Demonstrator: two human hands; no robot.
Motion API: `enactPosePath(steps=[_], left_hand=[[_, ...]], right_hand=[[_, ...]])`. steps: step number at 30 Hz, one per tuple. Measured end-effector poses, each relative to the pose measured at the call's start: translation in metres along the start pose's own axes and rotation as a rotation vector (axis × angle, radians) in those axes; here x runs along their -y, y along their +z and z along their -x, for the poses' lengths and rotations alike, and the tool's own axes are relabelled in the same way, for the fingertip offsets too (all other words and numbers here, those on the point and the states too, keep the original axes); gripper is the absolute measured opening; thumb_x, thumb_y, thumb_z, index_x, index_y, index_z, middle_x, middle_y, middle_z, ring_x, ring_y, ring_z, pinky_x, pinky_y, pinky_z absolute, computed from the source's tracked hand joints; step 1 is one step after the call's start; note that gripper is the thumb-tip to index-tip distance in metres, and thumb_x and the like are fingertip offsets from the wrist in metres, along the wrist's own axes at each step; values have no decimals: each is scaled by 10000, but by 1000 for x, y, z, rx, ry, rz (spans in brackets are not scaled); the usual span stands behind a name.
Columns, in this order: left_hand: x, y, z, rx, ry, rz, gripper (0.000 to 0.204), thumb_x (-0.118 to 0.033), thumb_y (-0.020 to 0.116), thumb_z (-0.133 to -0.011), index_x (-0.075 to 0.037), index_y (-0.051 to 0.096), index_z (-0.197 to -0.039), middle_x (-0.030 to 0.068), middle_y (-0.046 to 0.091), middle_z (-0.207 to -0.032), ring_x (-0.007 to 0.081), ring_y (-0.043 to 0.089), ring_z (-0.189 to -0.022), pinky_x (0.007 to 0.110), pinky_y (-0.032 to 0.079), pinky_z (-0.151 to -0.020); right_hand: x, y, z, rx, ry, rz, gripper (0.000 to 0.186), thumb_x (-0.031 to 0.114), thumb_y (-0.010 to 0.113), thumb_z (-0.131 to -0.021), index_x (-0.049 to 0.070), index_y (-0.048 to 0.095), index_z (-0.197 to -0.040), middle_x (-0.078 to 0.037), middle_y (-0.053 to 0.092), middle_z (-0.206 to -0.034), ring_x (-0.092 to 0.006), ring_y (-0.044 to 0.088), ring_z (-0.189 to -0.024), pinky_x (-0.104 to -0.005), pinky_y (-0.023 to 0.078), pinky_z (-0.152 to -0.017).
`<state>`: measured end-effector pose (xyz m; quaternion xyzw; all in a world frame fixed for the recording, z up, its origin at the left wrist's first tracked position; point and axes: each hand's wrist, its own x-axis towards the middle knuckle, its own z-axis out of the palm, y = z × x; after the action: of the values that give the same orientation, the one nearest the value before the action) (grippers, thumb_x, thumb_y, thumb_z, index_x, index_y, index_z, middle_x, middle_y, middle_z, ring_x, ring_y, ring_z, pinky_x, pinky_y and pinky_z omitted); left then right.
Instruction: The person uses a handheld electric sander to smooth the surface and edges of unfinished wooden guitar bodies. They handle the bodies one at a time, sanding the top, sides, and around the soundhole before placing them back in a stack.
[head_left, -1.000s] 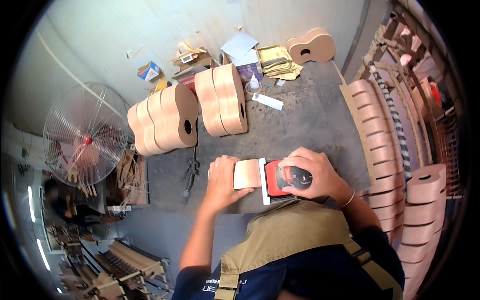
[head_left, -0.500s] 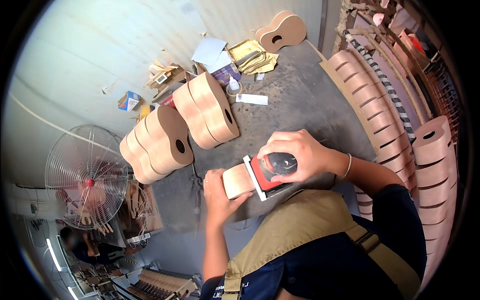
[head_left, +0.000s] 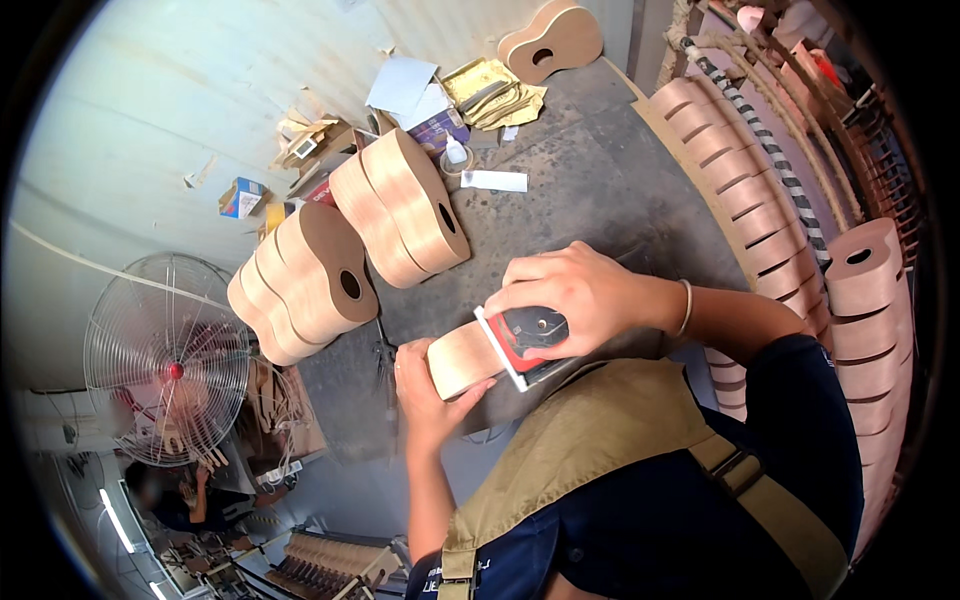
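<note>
My right hand [head_left: 578,300] is wrapped over the top of a red and black power sander [head_left: 528,333] with a white-edged flat pad. The pad rests against the curved side of a small wooden guitar body [head_left: 463,361]. With fingers on its far side and thumb along the near edge, my left hand [head_left: 428,390] grips that body at its left end. Part of the body is hidden behind the sander. Beyond my hands, two groups of guitar bodies, one nearer [head_left: 310,285] and one farther [head_left: 402,208], stand on the dark worktable [head_left: 590,190].
A single guitar body [head_left: 550,42] leans at the far wall. Yellow sandpaper sheets [head_left: 497,95], a white glue bottle [head_left: 455,150] and a tape roll sit at the back. Rows of bodies [head_left: 735,190] line the right. A wire fan [head_left: 168,360] and another person [head_left: 190,500] are at left.
The view has shifted slightly, so most things sit a little left and higher. My hands still hold the sander and guitar body. The person at left has raised their hands.
</note>
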<state>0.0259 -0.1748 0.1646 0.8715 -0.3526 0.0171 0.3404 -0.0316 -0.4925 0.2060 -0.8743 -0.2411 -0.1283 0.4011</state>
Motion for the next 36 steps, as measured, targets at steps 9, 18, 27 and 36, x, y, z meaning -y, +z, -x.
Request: enactPosePath(steps=[9, 18, 27, 36], left_hand=[[3, -2, 5, -10, -33, 18, 890, -435, 1067, -646, -46, 601, -1297, 157, 623, -1174, 394, 610, -1084, 508, 485, -941], [15, -8, 21, 20, -17, -33, 947, -473, 1091, -576, -42, 599, -1260, 133, 608, -1123, 359, 596, -1052, 477, 487, -941], [60, -16, 58, -85, -216, 148, 986, -418, 1113, -578, -22, 541, -1277, 97, 547, -1192, 271, 604, -1080, 409, 527, -960], [34, -7, 54, -113, -108, -16, 950, -467, 1085, -602, -22, 572, -1267, 121, 570, -1158, 349, 596, -1087, 473, 491, -951]], right_hand=[[4, -6, -12, 145, 1, 86, 658, 311, 945, -761, 171, 745, -1372, -54, 689, -1124, -292, 740, -937, -407, 594, -721], [-9, -13, 1, 121, -44, 130, 658, 327, 932, -791, 197, 740, -1406, -60, 680, -1128, -272, 740, -950, -395, 589, -708], [-5, -9, 36, 51, 110, -87, 594, 282, 939, -822, 171, 735, -1369, -67, 701, -1117, -263, 732, -955, -390, 607, -783], [21, -10, 27, 70, 53, 35, 674, 269, 954, -770, 179, 731, -1399, -14, 710, -1084, -255, 715, -965, -372, 571, -743]])
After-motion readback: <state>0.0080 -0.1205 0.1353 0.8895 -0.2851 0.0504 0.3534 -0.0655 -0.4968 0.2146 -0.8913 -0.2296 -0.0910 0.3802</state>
